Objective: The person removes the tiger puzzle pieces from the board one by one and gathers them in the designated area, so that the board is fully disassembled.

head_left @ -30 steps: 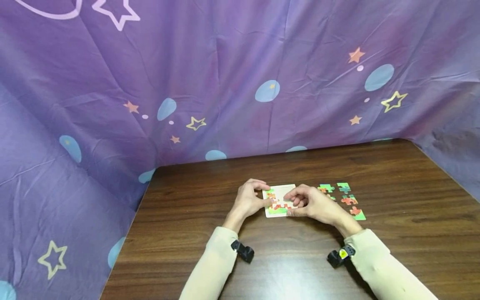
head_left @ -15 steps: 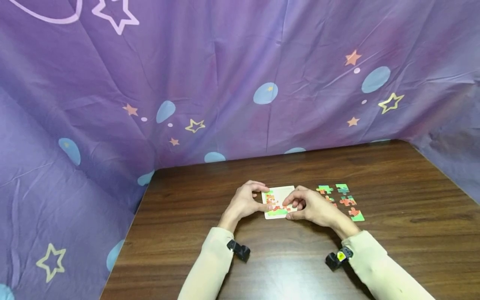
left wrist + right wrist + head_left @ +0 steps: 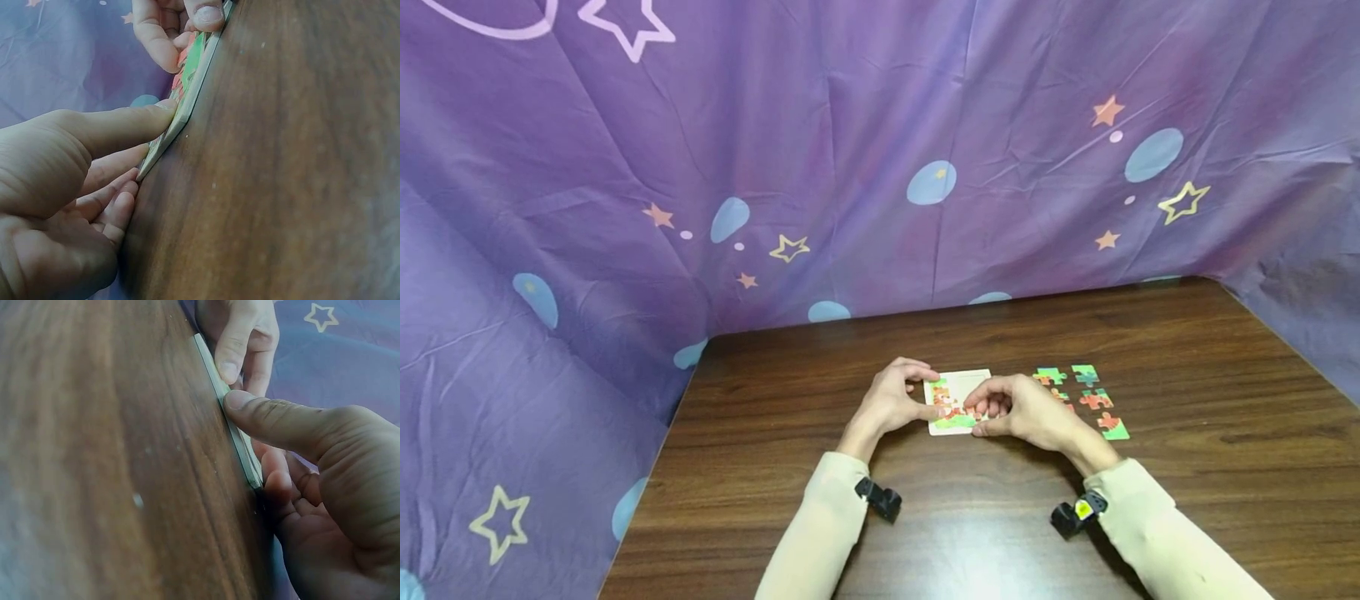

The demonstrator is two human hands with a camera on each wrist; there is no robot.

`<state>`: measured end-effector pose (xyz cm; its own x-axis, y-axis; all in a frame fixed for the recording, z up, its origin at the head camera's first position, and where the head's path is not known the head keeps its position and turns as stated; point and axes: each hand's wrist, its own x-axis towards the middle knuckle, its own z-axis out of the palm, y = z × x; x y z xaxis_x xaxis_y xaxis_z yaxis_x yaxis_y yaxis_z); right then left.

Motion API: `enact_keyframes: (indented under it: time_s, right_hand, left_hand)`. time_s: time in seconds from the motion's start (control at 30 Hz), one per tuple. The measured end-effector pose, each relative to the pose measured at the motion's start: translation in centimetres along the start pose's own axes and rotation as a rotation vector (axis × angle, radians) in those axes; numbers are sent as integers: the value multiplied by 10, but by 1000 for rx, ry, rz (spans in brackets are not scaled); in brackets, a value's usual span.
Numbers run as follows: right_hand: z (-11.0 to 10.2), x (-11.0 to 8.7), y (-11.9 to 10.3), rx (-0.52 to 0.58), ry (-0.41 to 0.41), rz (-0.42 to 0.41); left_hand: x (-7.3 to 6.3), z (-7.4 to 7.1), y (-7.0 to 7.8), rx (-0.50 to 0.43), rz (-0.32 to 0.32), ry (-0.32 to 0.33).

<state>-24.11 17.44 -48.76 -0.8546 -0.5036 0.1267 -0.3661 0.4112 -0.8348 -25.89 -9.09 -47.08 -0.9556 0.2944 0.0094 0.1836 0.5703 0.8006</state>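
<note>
The wooden jigsaw board (image 3: 964, 387) lies flat on the worktop (image 3: 767, 425), between both hands, with fitted pieces (image 3: 955, 422) along its left and near sides and a pale, bare area beyond them. The left hand (image 3: 887, 402) is partly closed, gripping the board's left side with the thumb on top and fingers at the edge. The right hand (image 3: 1033, 412) has its fingers curled over the lower right part and its thumb on the near edge; whether it pinches a piece, I cannot tell.

A push on a slightly turned tab could lift its neighbours, and a slack left grip could let the board skid (its rim looks shallow). The loose pieces (image 3: 1096, 400) sit just beyond the right hand, which could nudge them in drawing back; the corner piece (image 3: 1116, 430) lies nearest the forearm.
</note>
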Motion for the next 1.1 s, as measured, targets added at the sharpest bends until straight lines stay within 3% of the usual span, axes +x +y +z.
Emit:
enact_keyframes:
  time_s: [0.43, 1.1]
  right_hand:
    - [1, 1, -1, 25, -8, 14]
    - [2, 1, 2, 75, -10, -57]
  left_hand:
    - [0, -1, 0, -20, -10, -4]
    - [2, 0, -1, -6, -7, -10]
